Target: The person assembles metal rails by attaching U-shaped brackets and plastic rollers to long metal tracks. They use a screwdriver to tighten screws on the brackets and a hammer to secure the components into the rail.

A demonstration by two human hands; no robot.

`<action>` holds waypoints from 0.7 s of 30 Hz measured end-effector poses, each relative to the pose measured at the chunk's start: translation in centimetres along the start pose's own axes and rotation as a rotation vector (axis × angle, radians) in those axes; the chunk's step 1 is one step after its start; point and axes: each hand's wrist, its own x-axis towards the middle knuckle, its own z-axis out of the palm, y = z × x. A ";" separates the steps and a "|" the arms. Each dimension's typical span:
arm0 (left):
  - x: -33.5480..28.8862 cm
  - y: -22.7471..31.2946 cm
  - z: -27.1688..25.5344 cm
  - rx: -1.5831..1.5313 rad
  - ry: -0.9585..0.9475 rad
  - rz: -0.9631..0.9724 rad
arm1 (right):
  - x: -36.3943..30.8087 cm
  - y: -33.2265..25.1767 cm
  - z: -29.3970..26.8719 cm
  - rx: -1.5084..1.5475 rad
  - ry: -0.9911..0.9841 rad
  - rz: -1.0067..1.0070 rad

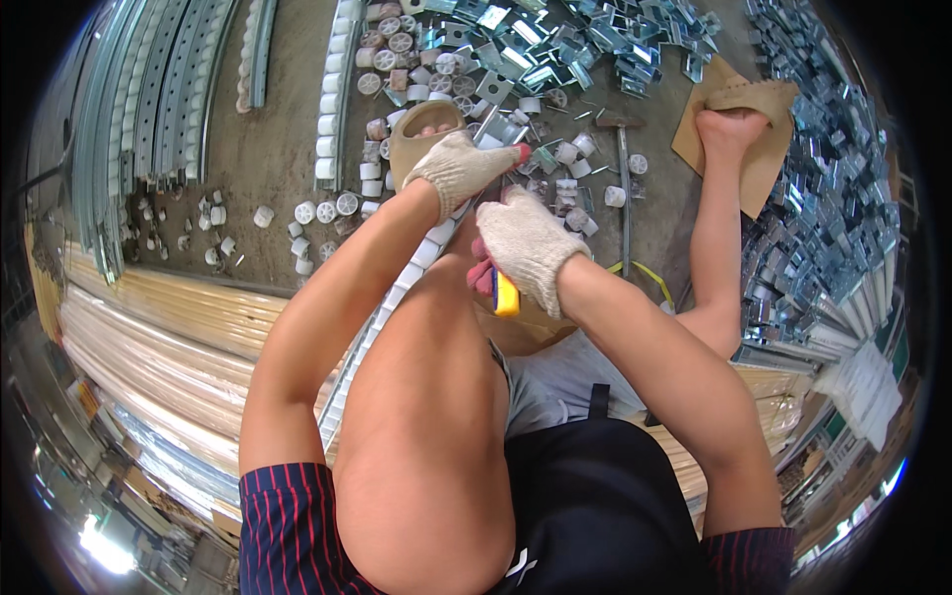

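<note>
A narrow metal rail fitted with white rollers [400, 288] slants up beside my bare leg, its far end among loose parts. My left hand [461, 171], in a cream knitted glove with red fingertips, is closed over the rail near its far end, thumb stretched to the right. Just right of the rail, my gloved right hand [528, 246] has its fingers wrapped round a tool with a yellow and dark blue handle [507, 296]. The tool's working end is hidden. Around both hands lie loose white rollers [567, 153] and bent metal brackets [540, 159].
A large heap of shiny metal brackets [615, 45] lies ahead, another [823, 208] at right. A hammer [625, 198] rests right of my hands. My bare foot is on cardboard [701, 109]. Roller rails [169, 79] stand at left, above wrapped long pale-yellow lengths [188, 307].
</note>
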 end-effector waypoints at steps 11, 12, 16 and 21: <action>-0.6 -0.5 1.7 0.043 0.099 0.110 | 3.9 2.1 0.0 -1.262 -0.145 -0.560; -0.7 -0.5 1.6 0.041 0.150 0.120 | 4.6 2.9 -0.3 -1.034 -0.140 -0.539; -1.0 -1.6 0.9 -0.197 0.156 0.065 | 2.3 2.0 -1.5 -0.067 -0.073 -0.206; 0.6 -6.7 3.2 0.155 0.477 0.629 | -3.8 -0.9 -3.2 0.217 -0.007 0.088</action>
